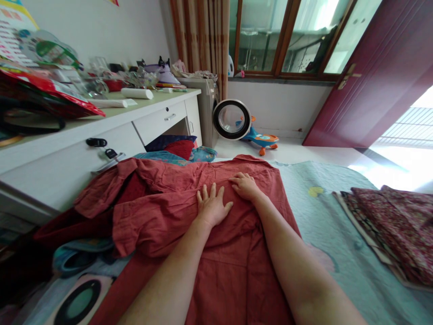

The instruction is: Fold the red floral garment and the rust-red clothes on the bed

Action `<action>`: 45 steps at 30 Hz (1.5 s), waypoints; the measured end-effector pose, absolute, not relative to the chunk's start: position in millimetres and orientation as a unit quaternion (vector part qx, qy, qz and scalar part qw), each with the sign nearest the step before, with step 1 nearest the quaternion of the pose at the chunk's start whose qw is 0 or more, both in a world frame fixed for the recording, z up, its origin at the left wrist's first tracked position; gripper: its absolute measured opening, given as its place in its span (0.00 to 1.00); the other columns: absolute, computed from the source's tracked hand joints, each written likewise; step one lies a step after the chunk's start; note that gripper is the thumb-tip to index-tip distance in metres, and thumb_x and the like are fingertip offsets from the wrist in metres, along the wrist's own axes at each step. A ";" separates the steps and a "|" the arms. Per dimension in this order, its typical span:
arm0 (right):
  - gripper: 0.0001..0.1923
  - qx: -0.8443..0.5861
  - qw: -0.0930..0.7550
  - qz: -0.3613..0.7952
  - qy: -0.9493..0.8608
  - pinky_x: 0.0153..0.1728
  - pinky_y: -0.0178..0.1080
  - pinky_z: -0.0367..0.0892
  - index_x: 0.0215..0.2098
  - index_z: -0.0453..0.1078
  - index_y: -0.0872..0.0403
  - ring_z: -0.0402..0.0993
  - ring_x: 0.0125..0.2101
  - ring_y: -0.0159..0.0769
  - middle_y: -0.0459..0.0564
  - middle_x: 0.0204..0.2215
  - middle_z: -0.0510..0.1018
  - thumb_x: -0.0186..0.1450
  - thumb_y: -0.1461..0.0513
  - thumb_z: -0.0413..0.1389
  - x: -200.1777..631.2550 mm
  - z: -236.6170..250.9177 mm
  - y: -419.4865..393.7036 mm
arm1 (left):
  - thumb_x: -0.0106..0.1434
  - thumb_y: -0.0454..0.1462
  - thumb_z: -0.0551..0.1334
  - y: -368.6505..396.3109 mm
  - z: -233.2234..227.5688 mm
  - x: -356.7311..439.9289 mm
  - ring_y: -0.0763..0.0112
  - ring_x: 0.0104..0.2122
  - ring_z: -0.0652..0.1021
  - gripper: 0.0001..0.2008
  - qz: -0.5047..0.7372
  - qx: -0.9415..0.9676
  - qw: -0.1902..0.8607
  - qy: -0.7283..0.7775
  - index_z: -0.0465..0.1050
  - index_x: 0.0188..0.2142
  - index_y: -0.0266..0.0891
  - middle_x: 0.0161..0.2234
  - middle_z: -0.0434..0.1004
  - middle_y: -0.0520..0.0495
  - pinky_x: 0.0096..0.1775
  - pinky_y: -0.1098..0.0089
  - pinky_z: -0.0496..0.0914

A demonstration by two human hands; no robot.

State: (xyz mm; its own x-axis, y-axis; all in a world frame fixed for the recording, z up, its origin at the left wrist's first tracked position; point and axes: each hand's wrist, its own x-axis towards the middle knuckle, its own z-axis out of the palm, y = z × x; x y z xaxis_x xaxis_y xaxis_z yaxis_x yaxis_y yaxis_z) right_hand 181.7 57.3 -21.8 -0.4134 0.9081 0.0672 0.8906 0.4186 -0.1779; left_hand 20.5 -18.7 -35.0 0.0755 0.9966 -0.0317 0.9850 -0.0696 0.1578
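We get daylight from the window (282,38) and the open doorway (409,119), where the floor (404,162) glares almost white, while the lower left sinks into shadow and wide-angle stretching softens our view's outer edges.

Gap btwn red garment (223,234) & folded clothes (399,230); desk (67,167) blocks L.

White wall (135,27) at left, above a long desk (176,95) with a pale green top and white drawer fronts (149,124). Grey front-loading washing machine (207,97) stands at the desk's far end, round hatch (232,119) swung open. Brown-striped curtain (203,36) hangs beside a wood-framed window (280,36). Dark red door (358,76) at right stands open; strong daylight enters through the doorway (407,126), washing out the pale floor (294,154) there.
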 end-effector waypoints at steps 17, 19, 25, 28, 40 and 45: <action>0.26 -0.600 0.109 0.102 -0.786 0.64 0.52 0.48 0.64 0.61 0.53 0.50 0.66 0.42 0.53 0.67 0.58 0.67 0.60 0.49 223.5 -33.5 72.3 | 0.63 0.60 0.48 -18.5 -35.2 20.4 0.36 0.67 0.45 0.39 0.022 0.729 0.065 0.681 0.51 0.68 0.46 0.71 0.42 0.39 0.62 0.39 0.45; 0.27 -0.617 0.103 0.108 -0.773 0.64 0.57 0.43 0.64 0.60 0.51 0.45 0.67 0.43 0.50 0.68 0.54 0.67 0.59 0.49 222.2 -36.3 72.0 | 0.64 0.60 0.48 -18.2 -36.0 20.3 0.36 0.67 0.46 0.38 0.024 0.729 0.063 0.682 0.51 0.68 0.46 0.70 0.43 0.39 0.62 0.39 0.45; 0.27 -0.624 0.170 0.078 -0.758 0.64 0.49 0.49 0.61 0.64 0.51 0.51 0.66 0.43 0.50 0.67 0.57 0.64 0.58 0.52 228.2 -38.0 74.7 | 0.64 0.60 0.48 -18.3 -35.7 20.3 0.37 0.68 0.45 0.38 0.023 0.729 0.064 0.681 0.52 0.68 0.46 0.71 0.42 0.39 0.62 0.39 0.45; 0.23 -0.668 0.251 0.023 -0.701 0.60 0.40 0.56 0.57 0.68 0.55 0.62 0.59 0.39 0.55 0.60 0.67 0.64 0.62 0.49 238.9 -35.5 75.2 | 0.64 0.60 0.48 -18.3 -35.2 20.4 0.37 0.68 0.45 0.38 0.020 0.727 0.067 0.683 0.51 0.68 0.46 0.71 0.42 0.40 0.62 0.40 0.45; 0.31 -0.778 0.104 0.080 -0.615 0.64 0.55 0.44 0.66 0.56 0.53 0.45 0.67 0.50 0.51 0.68 0.53 0.68 0.51 0.43 252.4 -37.7 75.8 | 0.64 0.60 0.46 -17.9 -36.9 20.4 0.38 0.68 0.45 0.39 0.011 0.729 0.057 0.682 0.50 0.68 0.47 0.71 0.42 0.41 0.62 0.40 0.45; 0.37 -0.783 0.105 0.087 -0.607 0.65 0.52 0.42 0.69 0.48 0.60 0.43 0.68 0.49 0.56 0.69 0.52 0.67 0.50 0.44 255.3 -38.9 76.7 | 0.63 0.62 0.47 -19.2 -34.8 17.7 0.39 0.68 0.46 0.39 0.013 0.719 0.059 0.692 0.51 0.68 0.49 0.71 0.42 0.40 0.63 0.42 0.45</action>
State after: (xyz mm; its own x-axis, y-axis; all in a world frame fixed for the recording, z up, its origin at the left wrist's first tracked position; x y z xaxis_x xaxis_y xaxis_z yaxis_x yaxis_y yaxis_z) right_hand 255.3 76.7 -38.9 0.2472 0.9689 -0.0090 0.9321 -0.2404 -0.2709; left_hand 17.7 -19.2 -34.8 0.0410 0.9971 -0.0638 0.9941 -0.0343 0.1029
